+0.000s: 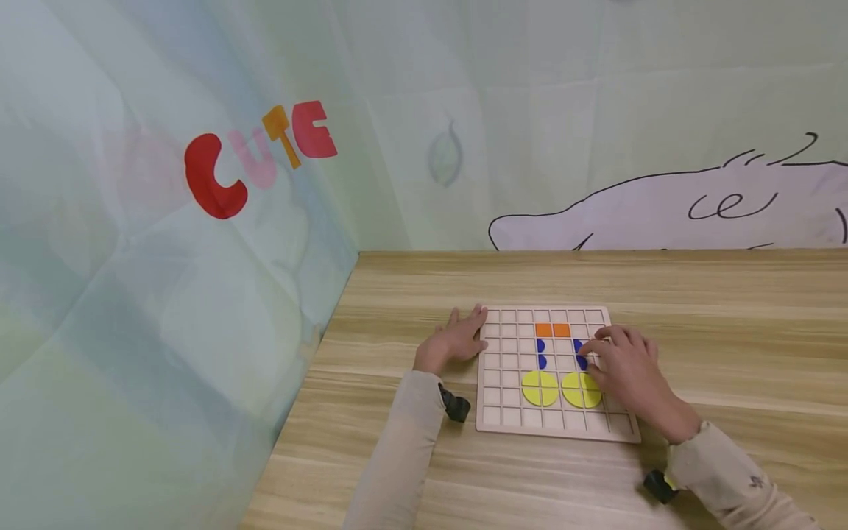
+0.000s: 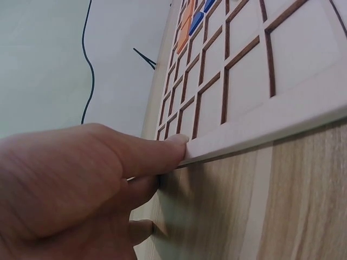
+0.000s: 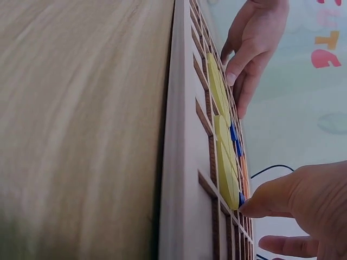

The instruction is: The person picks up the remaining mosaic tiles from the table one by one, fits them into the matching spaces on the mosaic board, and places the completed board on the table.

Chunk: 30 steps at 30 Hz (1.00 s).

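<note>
A square wooden grid board (image 1: 492,416) lies on the table. Two yellow circles made of quarter pieces (image 1: 539,389) sit low on it, with small blue half-circle pieces (image 1: 541,361) in two columns above and two orange squares (image 1: 543,330) higher up. My left hand (image 1: 457,340) rests at the board's left edge; its thumb (image 2: 157,154) touches the rim and its other fingers reach past the side. Over the right column, my right hand (image 1: 629,372) touches the blue pieces, its thumb (image 3: 271,199) against one and partly covering them. The right thumb and other fingers stand apart.
The wood-grain table (image 1: 411,283) extends around the board. Behind it hangs a pale printed cloth (image 1: 424,96) with a cartoon outline, and more cloth borders the left side with colored letters (image 1: 215,177). A dark wrist camera (image 1: 455,405) is on the left sleeve.
</note>
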Each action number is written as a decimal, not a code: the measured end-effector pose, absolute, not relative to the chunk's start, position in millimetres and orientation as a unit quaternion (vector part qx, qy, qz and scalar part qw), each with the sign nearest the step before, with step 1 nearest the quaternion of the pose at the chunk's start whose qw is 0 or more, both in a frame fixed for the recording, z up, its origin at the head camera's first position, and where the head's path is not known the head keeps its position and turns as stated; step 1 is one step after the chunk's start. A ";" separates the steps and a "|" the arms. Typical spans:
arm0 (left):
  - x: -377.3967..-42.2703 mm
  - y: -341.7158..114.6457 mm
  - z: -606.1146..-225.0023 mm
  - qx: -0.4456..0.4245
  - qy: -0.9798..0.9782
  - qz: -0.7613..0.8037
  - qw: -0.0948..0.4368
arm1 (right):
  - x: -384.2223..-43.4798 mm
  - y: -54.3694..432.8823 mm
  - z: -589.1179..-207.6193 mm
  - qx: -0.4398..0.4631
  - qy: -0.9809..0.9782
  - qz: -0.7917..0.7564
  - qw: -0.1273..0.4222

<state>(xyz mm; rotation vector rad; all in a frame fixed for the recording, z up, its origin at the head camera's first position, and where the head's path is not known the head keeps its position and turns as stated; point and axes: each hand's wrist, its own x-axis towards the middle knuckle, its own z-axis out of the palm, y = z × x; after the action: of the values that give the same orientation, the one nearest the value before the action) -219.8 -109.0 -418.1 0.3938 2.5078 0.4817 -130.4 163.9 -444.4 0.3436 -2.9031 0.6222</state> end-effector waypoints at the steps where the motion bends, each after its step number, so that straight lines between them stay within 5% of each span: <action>1: -219.9 -109.0 -418.0 0.147 0.933 0.179 0.277 | -130.3 163.8 -444.2 0.114 -0.969 0.208 0.075; 30: -220.1 -108.8 -418.9 0.148 0.935 0.174 0.272 | -132.6 171.1 -436.0 0.108 -0.969 0.217 0.053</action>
<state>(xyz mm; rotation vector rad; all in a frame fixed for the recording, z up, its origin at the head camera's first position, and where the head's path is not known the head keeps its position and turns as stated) -220.1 -108.8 -418.9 0.3984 2.5159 0.4677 -132.6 171.1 -436.0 0.3270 -2.9444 0.6611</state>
